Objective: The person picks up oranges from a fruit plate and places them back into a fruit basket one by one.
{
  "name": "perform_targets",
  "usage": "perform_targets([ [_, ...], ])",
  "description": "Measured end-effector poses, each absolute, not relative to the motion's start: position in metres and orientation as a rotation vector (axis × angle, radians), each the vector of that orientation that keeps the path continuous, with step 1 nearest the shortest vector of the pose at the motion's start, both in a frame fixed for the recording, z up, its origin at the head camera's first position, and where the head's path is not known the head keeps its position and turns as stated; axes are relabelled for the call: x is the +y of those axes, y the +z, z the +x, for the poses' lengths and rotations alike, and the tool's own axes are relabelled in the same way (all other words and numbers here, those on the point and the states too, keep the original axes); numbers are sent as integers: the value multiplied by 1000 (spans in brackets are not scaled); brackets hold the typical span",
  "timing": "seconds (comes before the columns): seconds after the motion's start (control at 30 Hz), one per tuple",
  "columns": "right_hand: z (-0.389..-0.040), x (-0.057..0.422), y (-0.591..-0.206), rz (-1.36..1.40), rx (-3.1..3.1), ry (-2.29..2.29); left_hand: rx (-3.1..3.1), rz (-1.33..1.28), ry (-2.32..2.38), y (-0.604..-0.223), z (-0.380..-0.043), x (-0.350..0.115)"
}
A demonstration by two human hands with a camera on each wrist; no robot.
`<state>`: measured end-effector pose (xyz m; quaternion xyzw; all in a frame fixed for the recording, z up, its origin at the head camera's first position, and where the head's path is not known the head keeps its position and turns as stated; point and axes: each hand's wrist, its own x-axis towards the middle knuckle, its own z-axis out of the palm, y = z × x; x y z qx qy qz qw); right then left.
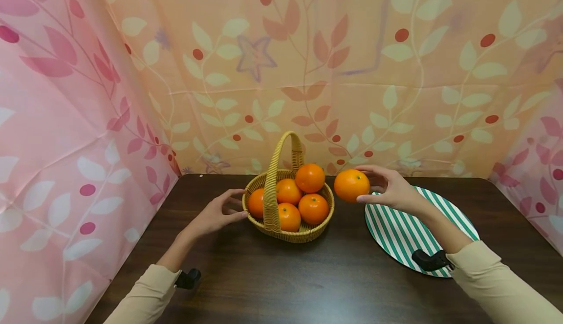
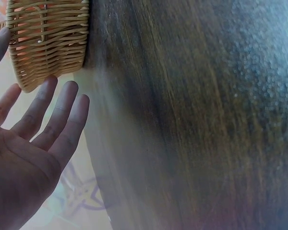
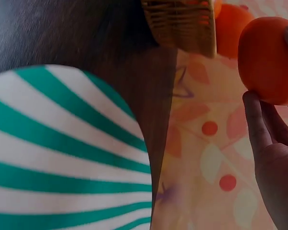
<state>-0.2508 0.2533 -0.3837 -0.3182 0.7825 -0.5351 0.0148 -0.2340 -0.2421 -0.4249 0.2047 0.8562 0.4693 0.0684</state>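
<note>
A yellow wicker basket (image 1: pixel 303 237) with a tall arched handle stands on the table and holds several oranges (image 1: pixel 313 209). Beside its left rim is my left hand (image 1: pixel 216 213), thumb and fingertips at the wicker, fingers loosely extended. The left wrist view shows that palm (image 2: pixel 24 158) holding nothing, next to the basket wall (image 2: pixel 50 45). To the right of the basket, my right hand (image 1: pixel 398 192) holds one orange (image 1: pixel 352 185) between thumb and fingers, above the table. In the right wrist view this orange (image 3: pixel 269 62) is clear of the basket (image 3: pixel 182 28).
A round mat with green and white stripes (image 1: pixel 396 226) lies on the right of the dark wooden table (image 1: pixel 264 280), partly under my right forearm. Floral cloth (image 1: pixel 281 70) hangs behind the table and along both sides.
</note>
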Motion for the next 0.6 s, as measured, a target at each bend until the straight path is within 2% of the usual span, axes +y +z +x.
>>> perform_targets([
  [0.3,-247,219,-382,-1086,2349,-1665,2543,677,1446,-425,-235,-244],
  [0.6,-242,198,-384,-1123,2280,-1684,2553,625,1431,-424,-233,-241],
])
